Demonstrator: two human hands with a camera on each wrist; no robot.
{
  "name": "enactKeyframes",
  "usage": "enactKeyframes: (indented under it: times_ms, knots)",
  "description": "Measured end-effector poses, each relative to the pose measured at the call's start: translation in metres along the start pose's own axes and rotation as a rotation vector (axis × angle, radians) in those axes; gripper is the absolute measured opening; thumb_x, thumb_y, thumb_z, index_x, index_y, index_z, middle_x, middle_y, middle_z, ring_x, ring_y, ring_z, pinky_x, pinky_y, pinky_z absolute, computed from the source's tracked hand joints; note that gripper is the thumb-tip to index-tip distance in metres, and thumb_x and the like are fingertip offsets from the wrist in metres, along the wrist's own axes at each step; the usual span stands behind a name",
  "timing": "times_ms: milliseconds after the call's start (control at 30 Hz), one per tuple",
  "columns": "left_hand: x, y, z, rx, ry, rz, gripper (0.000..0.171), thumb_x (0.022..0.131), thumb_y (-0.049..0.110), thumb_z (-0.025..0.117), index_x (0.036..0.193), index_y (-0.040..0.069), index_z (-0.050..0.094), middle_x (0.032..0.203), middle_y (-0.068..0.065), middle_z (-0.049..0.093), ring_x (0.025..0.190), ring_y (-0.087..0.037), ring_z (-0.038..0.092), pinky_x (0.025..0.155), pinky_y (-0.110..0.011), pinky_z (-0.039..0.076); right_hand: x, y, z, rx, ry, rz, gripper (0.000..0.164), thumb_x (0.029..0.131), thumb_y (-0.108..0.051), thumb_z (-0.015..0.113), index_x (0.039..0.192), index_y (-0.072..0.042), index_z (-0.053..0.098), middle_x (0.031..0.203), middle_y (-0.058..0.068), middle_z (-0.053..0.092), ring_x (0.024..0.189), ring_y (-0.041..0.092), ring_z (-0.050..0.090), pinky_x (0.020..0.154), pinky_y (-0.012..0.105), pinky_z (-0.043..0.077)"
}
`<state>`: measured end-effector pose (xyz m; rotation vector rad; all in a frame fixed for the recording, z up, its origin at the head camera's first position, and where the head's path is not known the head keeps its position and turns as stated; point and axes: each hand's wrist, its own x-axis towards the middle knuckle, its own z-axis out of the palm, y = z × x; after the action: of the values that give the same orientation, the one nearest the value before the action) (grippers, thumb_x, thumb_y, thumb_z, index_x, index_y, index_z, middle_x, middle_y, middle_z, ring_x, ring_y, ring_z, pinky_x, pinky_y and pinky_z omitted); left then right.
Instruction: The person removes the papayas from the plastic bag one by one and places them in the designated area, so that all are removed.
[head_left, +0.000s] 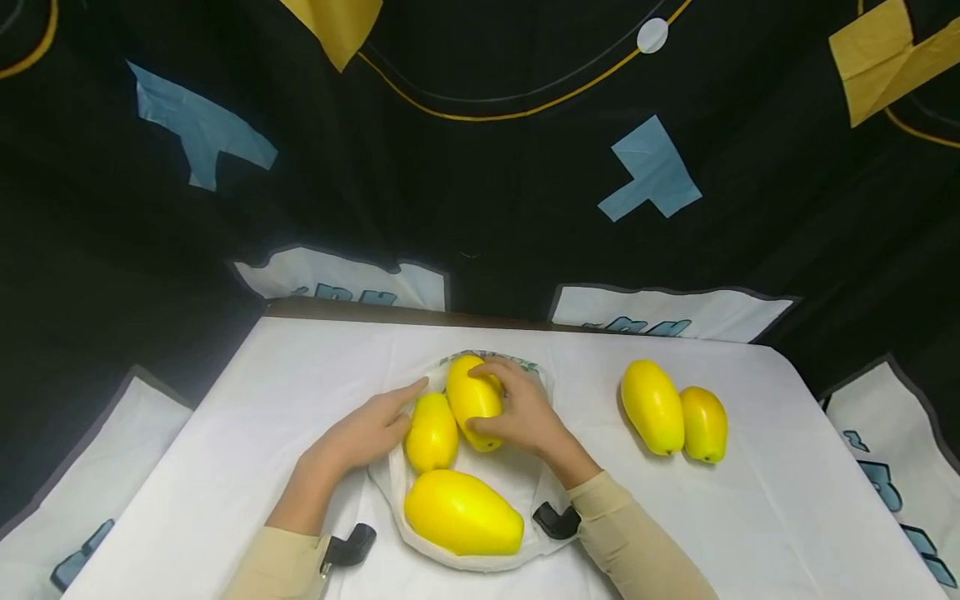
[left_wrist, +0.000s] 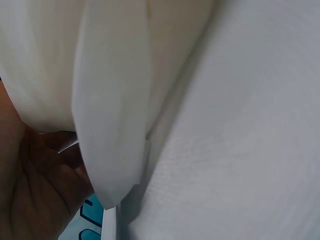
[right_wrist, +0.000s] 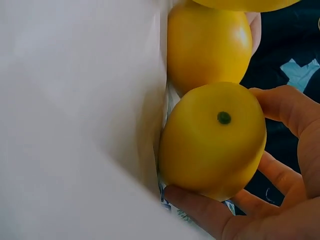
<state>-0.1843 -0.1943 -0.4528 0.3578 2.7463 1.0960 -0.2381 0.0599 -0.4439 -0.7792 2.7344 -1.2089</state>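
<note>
- Right grip (head_left: 521,412) clamped on yellow fruit (head_left: 467,393), within white bag's (head_left: 487,471) opening.
- Left grip (head_left: 371,429) at bag's left side; can't tell if clamped.
- Two more fruits (head_left: 651,408) on table (head_left: 757,517), right.

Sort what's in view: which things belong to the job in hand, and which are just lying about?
In the job:
bag, left hand at its edge
held fruit, in the right hand
larger fruit and smaller fruit in the bag
probably the loose pair at right, similar fruits

Just there:
dark backdrop
blue patches on it
</note>
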Motion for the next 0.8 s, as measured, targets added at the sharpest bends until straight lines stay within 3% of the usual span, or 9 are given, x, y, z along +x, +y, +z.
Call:
enactKeyframes:
  times_ms: [433, 633, 800]
  knots:
    - [0.003, -0.002, 0.001, 0.005, 0.001, 0.043, 0.055, 0.099, 0.015, 0.044, 0.153, 0.013, 0.034, 0.154, -0.005, 0.036, 0.143, -0.030, 0.029, 0.115, -0.050, 0.025, -0.010, -0.007, -0.021, 0.063, 0.028, -0.040, 0.063, 0.066, -0.028, 0.084, 0.124, -0.027, 0.061, 0.146, -0.005, 0.043, 0.126, 0.020, 0.045, 0.096, 0.049, 0.047]
    - [0.003, -0.001, 0.001, 0.002, 0.004, 0.055, 0.055, 0.099, 0.014, 0.044, 0.153, 0.012, 0.034, 0.155, -0.006, 0.035, 0.143, -0.030, 0.028, 0.116, -0.050, 0.024, -0.015, -0.007, -0.039, 0.106, 0.102, -0.030, 0.052, 0.068, -0.023, 0.082, 0.118, -0.021, 0.065, 0.138, -0.004, 0.050, 0.113, 0.021, 0.058, 0.094, 0.044, 0.051]
    - [0.004, -0.001, 0.001, -0.001, -0.001, 0.051, 0.055, 0.099, 0.015, 0.044, 0.153, 0.012, 0.033, 0.155, -0.005, 0.034, 0.143, -0.030, 0.027, 0.116, -0.050, 0.023, -0.020, -0.005, -0.045, 0.107, 0.097, -0.004, 0.047, 0.069, -0.022, 0.082, 0.114, -0.022, 0.067, 0.133, -0.004, 0.054, 0.107, 0.023, 0.062, 0.090, 0.041, 0.053]
